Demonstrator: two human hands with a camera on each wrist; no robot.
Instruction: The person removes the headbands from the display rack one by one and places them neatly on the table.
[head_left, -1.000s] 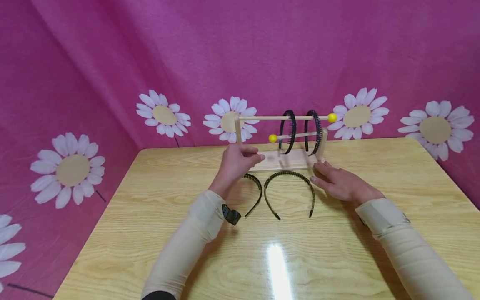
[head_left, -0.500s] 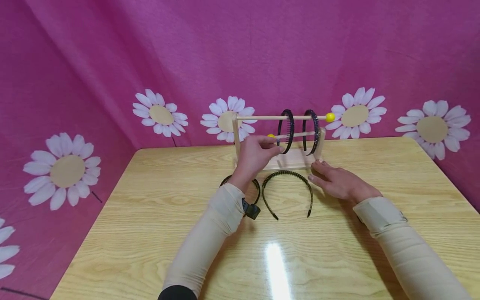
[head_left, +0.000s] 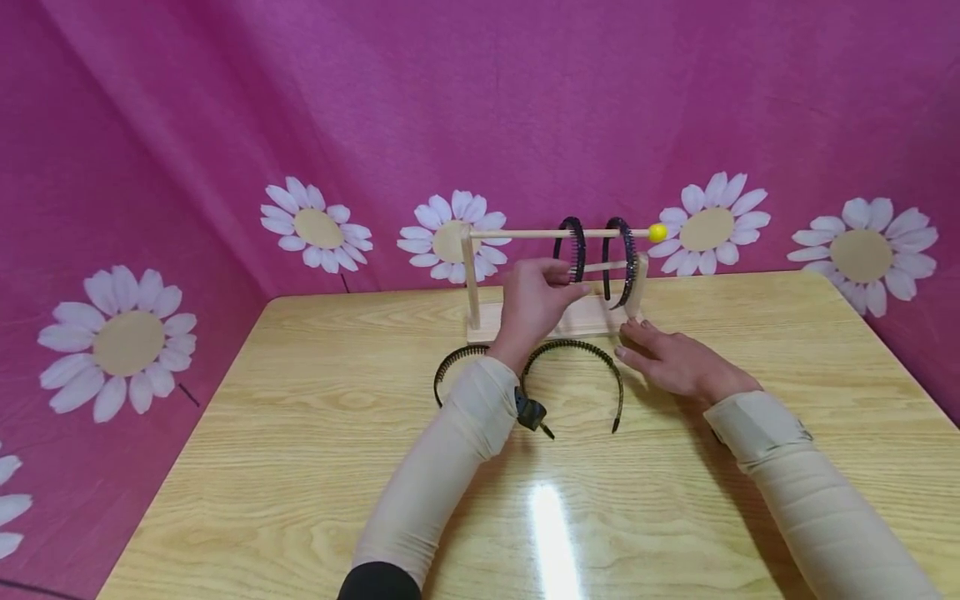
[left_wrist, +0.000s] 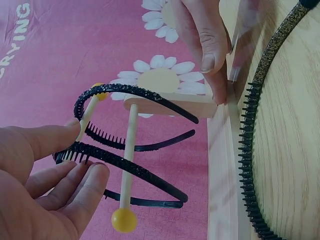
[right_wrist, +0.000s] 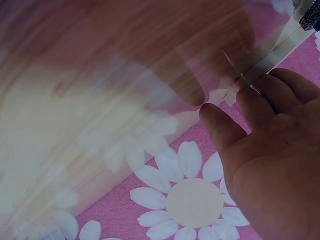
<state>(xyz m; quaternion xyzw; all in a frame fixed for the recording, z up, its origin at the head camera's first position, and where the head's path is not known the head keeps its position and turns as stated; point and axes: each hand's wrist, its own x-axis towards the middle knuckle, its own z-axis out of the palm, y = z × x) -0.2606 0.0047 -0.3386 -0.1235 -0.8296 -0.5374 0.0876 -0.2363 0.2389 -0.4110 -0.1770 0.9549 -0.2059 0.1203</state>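
Observation:
A wooden headband stand has two rods with yellow ball ends. Two black toothed headbands hang over its rods, a left one and a glittery right one. My left hand is at the left hanging headband. In the left wrist view, that headband lies between my thumb and fingers, which stand apart; contact is hard to tell. Fairly straight fingers of my right hand touch the stand's right end by the base. The lower yellow ball is hidden behind my left hand in the head view.
Two more dark toothed headbands lie on the wooden table in front of the stand: a left one, partly covered by my left forearm, and a right one. A pink curtain with white daisies hangs behind the table.
My left hand has moved right along the stand, from its left post to the left hanging headband. My right hand stays at the stand's right end. The hanging headbands keep their places.

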